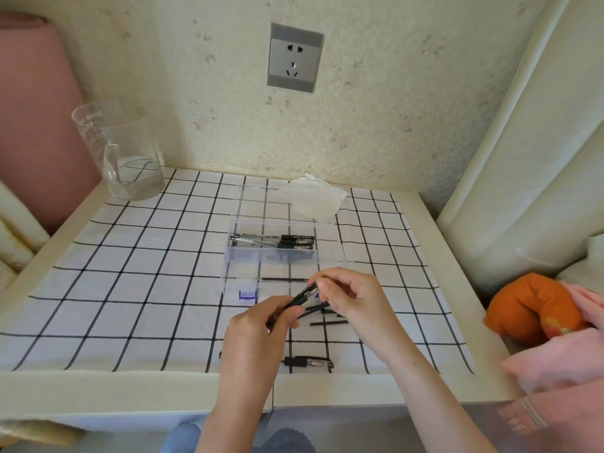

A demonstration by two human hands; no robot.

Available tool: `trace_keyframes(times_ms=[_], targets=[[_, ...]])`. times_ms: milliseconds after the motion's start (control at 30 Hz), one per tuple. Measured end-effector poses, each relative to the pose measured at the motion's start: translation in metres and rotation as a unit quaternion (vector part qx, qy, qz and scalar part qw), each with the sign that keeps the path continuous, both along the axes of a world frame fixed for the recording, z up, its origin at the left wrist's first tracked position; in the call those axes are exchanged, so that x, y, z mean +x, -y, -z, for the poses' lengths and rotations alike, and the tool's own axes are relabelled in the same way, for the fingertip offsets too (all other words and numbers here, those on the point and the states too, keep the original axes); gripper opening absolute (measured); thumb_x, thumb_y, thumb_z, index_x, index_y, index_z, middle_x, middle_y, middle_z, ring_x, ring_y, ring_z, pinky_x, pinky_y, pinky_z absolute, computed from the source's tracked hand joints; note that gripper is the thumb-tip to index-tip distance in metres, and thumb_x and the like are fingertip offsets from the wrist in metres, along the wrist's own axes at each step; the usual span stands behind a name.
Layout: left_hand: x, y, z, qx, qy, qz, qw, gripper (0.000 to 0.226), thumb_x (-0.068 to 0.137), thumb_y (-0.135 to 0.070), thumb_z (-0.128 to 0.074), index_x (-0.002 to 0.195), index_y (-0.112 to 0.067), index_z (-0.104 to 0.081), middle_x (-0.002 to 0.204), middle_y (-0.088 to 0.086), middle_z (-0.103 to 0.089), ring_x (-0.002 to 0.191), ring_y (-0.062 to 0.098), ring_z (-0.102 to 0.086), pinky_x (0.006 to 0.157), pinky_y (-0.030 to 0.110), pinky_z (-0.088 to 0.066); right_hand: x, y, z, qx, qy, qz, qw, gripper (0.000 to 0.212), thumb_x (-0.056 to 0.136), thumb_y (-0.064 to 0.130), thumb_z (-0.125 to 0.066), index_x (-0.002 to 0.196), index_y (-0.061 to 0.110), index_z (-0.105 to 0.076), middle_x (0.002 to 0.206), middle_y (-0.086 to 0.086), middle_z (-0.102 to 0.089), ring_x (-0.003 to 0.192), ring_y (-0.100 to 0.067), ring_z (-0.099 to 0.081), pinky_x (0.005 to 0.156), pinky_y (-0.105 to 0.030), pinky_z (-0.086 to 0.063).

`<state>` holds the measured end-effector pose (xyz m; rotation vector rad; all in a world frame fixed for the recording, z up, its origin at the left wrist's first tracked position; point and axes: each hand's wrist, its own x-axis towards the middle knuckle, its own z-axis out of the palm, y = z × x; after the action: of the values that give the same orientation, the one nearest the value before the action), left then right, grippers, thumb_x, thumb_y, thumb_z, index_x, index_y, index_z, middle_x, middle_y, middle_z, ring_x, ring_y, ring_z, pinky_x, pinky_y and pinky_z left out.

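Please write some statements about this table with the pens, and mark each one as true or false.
1. The left hand and the right hand both hold black pens. True.
2. The clear box holds nothing. False: stored pens lie in it.
3. A glass jug stands at the far left corner. True.
4. A plug sits in the wall socket. False: nothing is plugged in.
5. A single pen lies on the checked cloth near the front edge. True.

The left hand (258, 328) hid the lower end of the pen (300, 299); lettering on the glass jug (121, 152) was too small to read.
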<state>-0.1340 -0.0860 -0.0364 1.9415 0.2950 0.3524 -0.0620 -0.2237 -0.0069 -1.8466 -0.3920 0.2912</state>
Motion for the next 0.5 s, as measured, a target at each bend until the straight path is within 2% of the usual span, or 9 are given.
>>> trace_keyframes(times_ms=[67,133,200,267,367,500], targets=[[0.001,-0.002,0.002,0.007,-0.016,0.019,1.0,0.016,0.083,-0.025,-0.065,0.077,-0.04,-0.063,0.065,-0.013,-0.065,0.057,0.004,-0.053,0.052,0.017,-0.043,0.001,0.0,0.003,-0.001,-0.014,-0.001,1.0,0.024,0.093,0.013,-0.054,0.084,0.03,-0.069,0.069,0.001,-0.059,0.053,-0.001,-0.046,0.055,-0.014,-0.04],[0.003,-0.002,0.004,0.002,-0.026,0.029,0.999,0.011,0.082,-0.03,-0.065,0.088,-0.039,-0.065,0.072,-0.016,-0.068,0.071,-0.003,-0.059,0.061,0.013,-0.045,0.004,0.002,0.003,0.001,-0.031,0.01,0.999,0.022,0.093,0.011,-0.055,0.085,0.025,-0.07,0.07,-0.002,-0.061,0.054,-0.003,-0.049,0.053,-0.014,-0.041],[0.003,-0.001,0.006,0.003,-0.021,0.026,0.999,0.027,0.08,-0.038,-0.063,0.107,-0.033,-0.064,0.093,-0.02,-0.067,0.091,-0.01,-0.058,0.075,0.005,-0.041,0.011,0.006,-0.001,0.012,-0.033,0.035,0.999,0.019,0.092,0.009,-0.054,0.089,0.018,-0.07,0.069,-0.002,-0.062,0.056,-0.003,-0.05,0.052,-0.014,-0.042],[0.004,-0.002,0.006,0.019,0.0,0.009,1.0,0.038,0.081,-0.042,-0.059,0.118,-0.032,-0.057,0.108,-0.021,-0.061,0.105,-0.008,-0.053,0.086,0.006,-0.036,0.023,0.014,-0.007,0.039,-0.017,0.082,0.996,0.017,0.093,0.009,-0.054,0.091,0.014,-0.07,0.069,-0.001,-0.062,0.057,-0.005,-0.051,0.053,-0.015,-0.042],[0.003,-0.003,0.003,0.047,0.037,-0.021,0.998,0.039,0.084,-0.035,-0.058,0.122,-0.032,-0.053,0.118,-0.018,-0.055,0.113,-0.004,-0.047,0.093,0.004,-0.032,0.046,0.018,-0.017,0.079,0.016,0.146,0.986,0.018,0.094,0.007,-0.052,0.093,0.008,-0.069,0.07,-0.004,-0.061,0.055,-0.005,-0.049,0.051,-0.016,-0.04],[0.002,0.0,0.002,0.043,0.01,-0.029,0.999,0.039,0.087,-0.029,-0.057,0.125,-0.031,-0.05,0.121,-0.015,-0.052,0.116,0.007,-0.047,0.093,0.019,-0.037,0.073,0.005,-0.02,0.111,0.031,0.191,0.975,0.017,0.094,0.005,-0.05,0.099,0.001,-0.067,0.071,-0.004,-0.06,0.053,-0.003,-0.05,0.049,-0.015,-0.039]])
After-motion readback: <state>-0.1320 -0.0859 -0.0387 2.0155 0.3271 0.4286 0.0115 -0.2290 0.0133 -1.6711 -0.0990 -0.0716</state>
